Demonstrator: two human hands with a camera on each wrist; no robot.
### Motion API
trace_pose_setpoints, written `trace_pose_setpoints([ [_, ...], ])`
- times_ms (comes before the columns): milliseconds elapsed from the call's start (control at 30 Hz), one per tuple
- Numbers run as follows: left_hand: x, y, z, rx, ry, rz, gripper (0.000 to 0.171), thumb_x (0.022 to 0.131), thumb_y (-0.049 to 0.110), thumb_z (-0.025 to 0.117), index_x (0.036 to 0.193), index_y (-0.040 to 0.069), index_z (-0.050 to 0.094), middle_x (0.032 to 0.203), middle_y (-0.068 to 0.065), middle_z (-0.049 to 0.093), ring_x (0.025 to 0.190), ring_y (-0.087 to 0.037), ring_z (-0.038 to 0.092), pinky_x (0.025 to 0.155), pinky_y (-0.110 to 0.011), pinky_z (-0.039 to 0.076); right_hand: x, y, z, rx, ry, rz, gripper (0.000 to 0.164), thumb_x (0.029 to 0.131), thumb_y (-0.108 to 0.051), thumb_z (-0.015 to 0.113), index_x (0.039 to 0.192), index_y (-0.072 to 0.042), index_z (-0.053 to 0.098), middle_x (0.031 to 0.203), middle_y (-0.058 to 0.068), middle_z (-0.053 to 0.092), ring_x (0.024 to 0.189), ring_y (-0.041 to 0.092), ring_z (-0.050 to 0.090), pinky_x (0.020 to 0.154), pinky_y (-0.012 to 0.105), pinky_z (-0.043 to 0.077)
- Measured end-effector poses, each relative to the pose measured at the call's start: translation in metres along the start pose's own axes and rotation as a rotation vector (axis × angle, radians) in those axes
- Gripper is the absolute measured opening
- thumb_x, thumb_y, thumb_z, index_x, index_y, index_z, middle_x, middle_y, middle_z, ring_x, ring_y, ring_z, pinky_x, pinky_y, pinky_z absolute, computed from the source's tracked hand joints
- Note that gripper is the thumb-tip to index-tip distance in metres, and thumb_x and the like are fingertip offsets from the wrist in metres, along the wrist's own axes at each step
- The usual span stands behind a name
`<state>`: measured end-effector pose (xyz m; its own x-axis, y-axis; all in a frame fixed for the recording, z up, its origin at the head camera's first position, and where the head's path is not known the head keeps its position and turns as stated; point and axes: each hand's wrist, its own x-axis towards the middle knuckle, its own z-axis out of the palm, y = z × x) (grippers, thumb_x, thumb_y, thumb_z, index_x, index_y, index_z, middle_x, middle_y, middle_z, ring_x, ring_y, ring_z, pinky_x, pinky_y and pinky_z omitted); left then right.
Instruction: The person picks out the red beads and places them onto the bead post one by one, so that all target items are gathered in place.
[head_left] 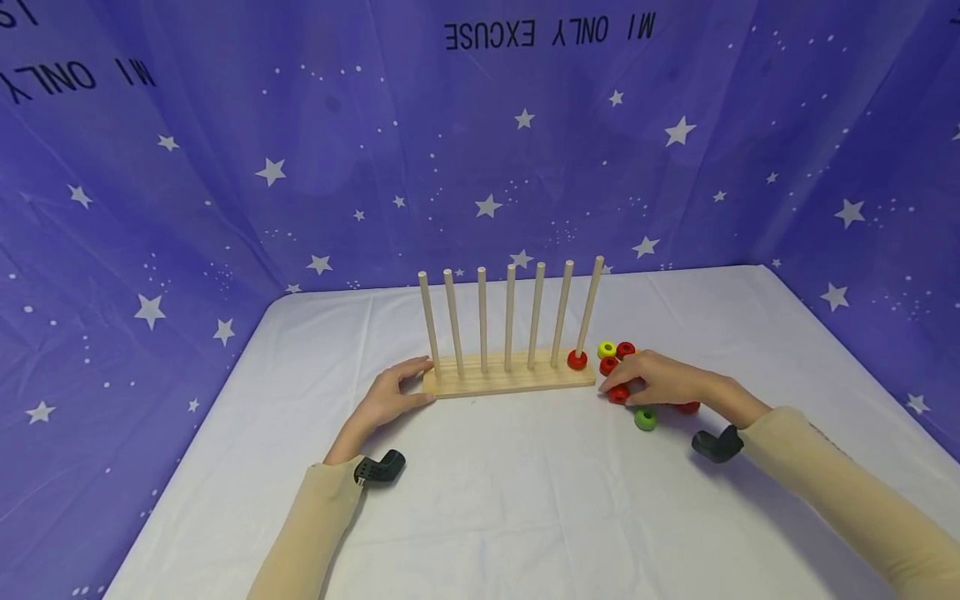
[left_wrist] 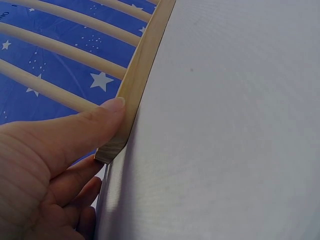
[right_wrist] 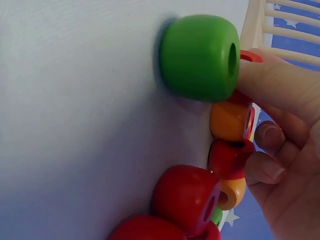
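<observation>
A wooden peg rack [head_left: 502, 385] stands on the table, its several upright pegs in a row on a flat base. One red bead [head_left: 577, 360] sits at the foot of its rightmost peg. My left hand [head_left: 387, 398] grips the base's left end, the thumb [left_wrist: 107, 117] along the front edge and the fingers around the end. Right of the rack, my right hand [head_left: 660, 379] pinches another red bead [head_left: 618, 395] between thumb and fingers. In the right wrist view a green bead [right_wrist: 200, 57] partly hides that pinched bead.
Around the right hand lie loose beads: a yellow bead [head_left: 607, 349] and red bead [head_left: 626, 350] behind it, an orange bead [right_wrist: 230, 121] and more red beads [right_wrist: 185, 197] beneath and beside it. A starry blue-purple curtain [head_left: 487, 150] hangs behind the white-covered table [head_left: 495, 500].
</observation>
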<state>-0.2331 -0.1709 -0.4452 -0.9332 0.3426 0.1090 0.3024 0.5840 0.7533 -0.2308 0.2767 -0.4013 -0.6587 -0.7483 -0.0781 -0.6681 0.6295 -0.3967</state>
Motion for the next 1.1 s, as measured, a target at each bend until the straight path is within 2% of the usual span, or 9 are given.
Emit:
trace_pose_setpoints([
  [233,0.002,-0.002,0.001,0.003,0.0,-0.008,0.057,0.078,0.014,0.074,0.13,0.003,0.054,0.143,-0.018,0.046,0.135,-0.039,0.039,0.114,-0.051,0.03,0.002,-0.003,0.001,0.026,0.029,0.024,0.031,0.077,-0.012,0.074,0.108,-0.015,0.071,0.105,0.0,0.072,0.099,0.019,0.064,0.091,0.042,0.054],
  [300,0.002,-0.002,0.001,-0.003,-0.001,-0.011,0.057,0.078,0.014,0.074,0.13,0.003,0.054,0.143,-0.018,0.046,0.135,-0.038,0.039,0.115,-0.051,0.029,0.001,-0.003,0.0,0.033,0.033,0.05,0.03,0.077,-0.015,0.074,0.107,-0.015,0.071,0.105,0.0,0.073,0.095,0.016,0.063,0.088,0.035,0.054],
  [400,0.002,-0.003,0.001,-0.007,-0.005,-0.013,0.057,0.078,0.015,0.074,0.13,0.003,0.054,0.144,-0.018,0.046,0.136,-0.038,0.038,0.115,-0.051,0.029,0.001,-0.004,0.0,0.047,0.04,0.091,0.03,0.077,-0.019,0.075,0.106,-0.015,0.071,0.103,0.0,0.072,0.086,0.011,0.058,0.078,0.023,0.051],
  [500,0.002,-0.003,0.001,-0.007,-0.005,-0.013,0.057,0.078,0.015,0.074,0.13,0.003,0.054,0.143,-0.018,0.046,0.136,-0.038,0.039,0.115,-0.052,0.029,0.0,-0.005,-0.002,0.074,0.048,0.129,0.03,0.077,-0.022,0.075,0.106,-0.015,0.071,0.093,-0.003,0.071,0.074,0.007,0.049,0.063,0.016,0.039],
  [667,0.002,-0.002,0.001,-0.002,0.0,-0.001,0.057,0.078,0.014,0.074,0.13,0.003,0.055,0.142,-0.018,0.047,0.135,-0.039,0.039,0.114,-0.052,0.029,0.001,-0.005,-0.003,0.093,0.1,0.137,0.031,0.077,-0.024,0.075,0.106,-0.013,0.07,0.069,-0.009,0.054,0.061,0.003,0.039,0.053,0.015,0.032],
  [800,0.003,-0.003,0.001,-0.003,-0.003,-0.006,0.057,0.078,0.014,0.074,0.13,0.003,0.054,0.143,-0.018,0.046,0.135,-0.038,0.039,0.115,-0.051,0.029,0.001,-0.004,-0.004,0.082,0.158,0.106,0.029,0.078,-0.024,0.075,0.105,-0.012,0.07,0.063,-0.01,0.048,0.058,0.0,0.039,0.052,0.014,0.034],
  [1100,0.002,0.0,0.001,-0.007,-0.004,-0.019,0.057,0.078,0.014,0.074,0.13,0.003,0.054,0.143,-0.017,0.046,0.136,-0.038,0.038,0.115,-0.051,0.028,0.001,-0.01,-0.01,0.079,0.284,0.13,0.029,0.077,-0.026,0.076,0.104,-0.016,0.071,0.074,-0.01,0.062,0.056,0.001,0.038,0.05,0.016,0.033],
])
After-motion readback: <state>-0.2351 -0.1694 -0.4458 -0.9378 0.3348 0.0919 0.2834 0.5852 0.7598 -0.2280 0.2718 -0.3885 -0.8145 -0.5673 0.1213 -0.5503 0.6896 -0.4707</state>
